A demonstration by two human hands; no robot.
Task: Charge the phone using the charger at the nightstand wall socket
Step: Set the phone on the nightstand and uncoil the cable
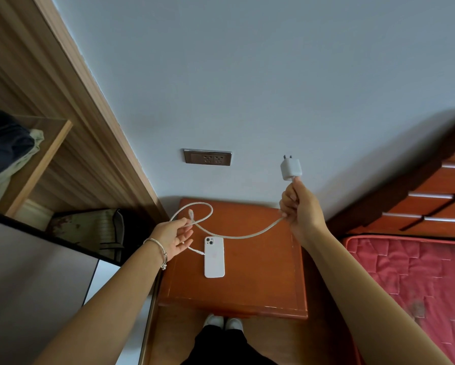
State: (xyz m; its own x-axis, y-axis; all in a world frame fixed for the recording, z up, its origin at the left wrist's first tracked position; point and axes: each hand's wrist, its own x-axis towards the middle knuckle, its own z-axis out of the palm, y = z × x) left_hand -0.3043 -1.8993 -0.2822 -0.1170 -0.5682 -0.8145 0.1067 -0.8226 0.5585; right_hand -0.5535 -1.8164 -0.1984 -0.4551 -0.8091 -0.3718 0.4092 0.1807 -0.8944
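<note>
Both hands work: my right hand [299, 206] pinches the light, rigid charger [290, 169] by its base; left hand [175, 238] loosely curls round the limp cable [237, 236]. Phone [214, 256] lies on the worktop [260, 272].

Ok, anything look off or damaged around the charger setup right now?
Nothing damaged. The cable loops on itself near the left hand, a possible tangle. The wall socket and phone look fine.

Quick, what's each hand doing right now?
Left hand: mostly open, fingers loosely pinching the white cable.
Right hand: closed, holding up the charger plug by its cable end.
</note>
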